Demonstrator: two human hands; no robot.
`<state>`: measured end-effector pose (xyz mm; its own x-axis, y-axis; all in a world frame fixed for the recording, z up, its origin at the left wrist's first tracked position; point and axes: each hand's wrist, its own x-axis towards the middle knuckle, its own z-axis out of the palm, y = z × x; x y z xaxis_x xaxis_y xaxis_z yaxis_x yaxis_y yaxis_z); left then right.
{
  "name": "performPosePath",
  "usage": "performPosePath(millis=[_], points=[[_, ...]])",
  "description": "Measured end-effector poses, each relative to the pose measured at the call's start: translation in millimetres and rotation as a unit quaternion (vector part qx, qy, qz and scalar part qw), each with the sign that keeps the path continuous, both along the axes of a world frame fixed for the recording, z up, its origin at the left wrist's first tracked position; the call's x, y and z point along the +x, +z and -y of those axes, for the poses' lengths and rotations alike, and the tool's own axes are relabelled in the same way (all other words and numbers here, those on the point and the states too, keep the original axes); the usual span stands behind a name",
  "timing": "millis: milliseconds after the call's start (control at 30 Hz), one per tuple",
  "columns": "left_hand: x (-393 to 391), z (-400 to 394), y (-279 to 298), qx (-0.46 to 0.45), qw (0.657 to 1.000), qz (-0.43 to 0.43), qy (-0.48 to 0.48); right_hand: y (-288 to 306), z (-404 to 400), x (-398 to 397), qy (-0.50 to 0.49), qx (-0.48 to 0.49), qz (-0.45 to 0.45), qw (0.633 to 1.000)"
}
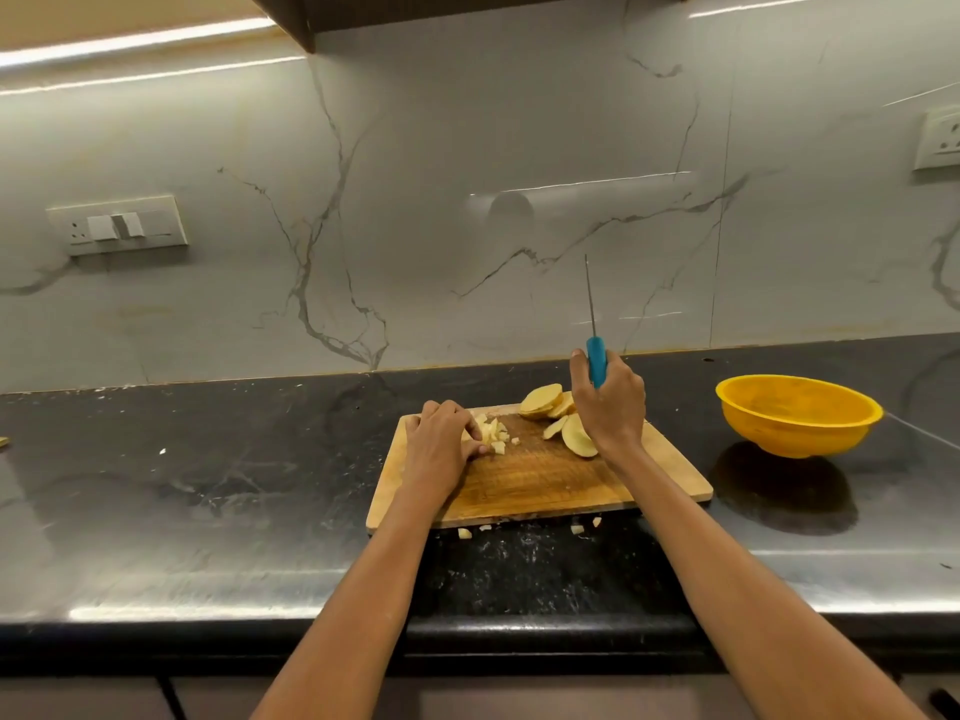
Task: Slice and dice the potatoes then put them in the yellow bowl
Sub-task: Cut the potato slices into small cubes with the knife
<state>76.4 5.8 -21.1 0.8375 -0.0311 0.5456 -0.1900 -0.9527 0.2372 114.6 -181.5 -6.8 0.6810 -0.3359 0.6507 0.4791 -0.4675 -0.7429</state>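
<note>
On board: left hand cups diced potato | right hand grips knife

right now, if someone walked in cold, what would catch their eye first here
Probably the knife, held point up in the right hand above the wooden cutting board. Next, the bright yellow bowl on the dark counter to the board's right. Then the left hand gathering diced potato on the board, with potato slices beside the right hand.
</note>
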Motion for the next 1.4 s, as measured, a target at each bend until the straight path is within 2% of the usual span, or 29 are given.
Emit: performPosePath(millis=[67,200,267,667,833,1000,1167,1400], points=[[-1,0,0,-0.032,0.999,0.017,-0.019,0,0,0,0.002,0.002,0.001,1.000],[-2,2,1,-0.179,0.978,0.030,-0.100,-1,-1,0,0.007,-0.003,0.004,1.000],[-2,2,2,-0.205,0.972,0.032,-0.111,-1,-2,0,0.011,-0.008,0.003,1.000],[3,0,-3,-0.148,0.986,0.015,-0.074,-2,-1,1,0.013,-0.019,-0.008,1.000],[2,2,-2,-0.159,0.983,0.056,-0.068,-1,2,1,0.020,0.000,-0.003,1.000],[2,8,1,-0.149,0.983,0.093,-0.058,-2,15,1,0.006,-0.025,0.012,1.000],[14,40,5,-0.140,0.982,0.025,-0.121,-2,23,9,-0.019,-0.018,0.002,1.000],[40,71,0,-0.020,0.984,-0.068,-0.163,-8,27,17,-0.049,-0.072,-0.019,0.996]])
